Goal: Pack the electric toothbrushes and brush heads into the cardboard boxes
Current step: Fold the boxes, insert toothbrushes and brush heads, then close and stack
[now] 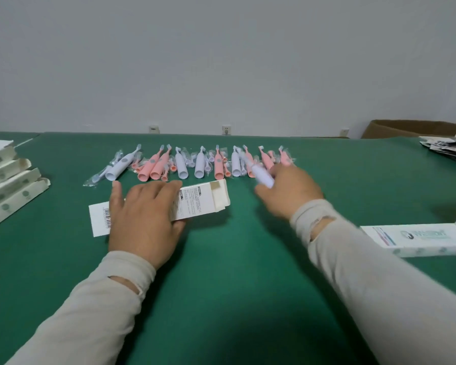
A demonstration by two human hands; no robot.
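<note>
A white plastic electric toothbrush handle (261, 175) is sitting in our right hand (287, 194), whose fingers are curling around it just in front of the row of pink and white toothbrushes and bagged brush heads (195, 164). Our left hand (142, 214) is lying flat, fingers spread, pressing on the long white cardboard box (206, 200) with its end flap open, on the green table (234, 272). We are seeing stacked white boxes (8, 185) at far left and another printed box (419, 238) at right.
</note>
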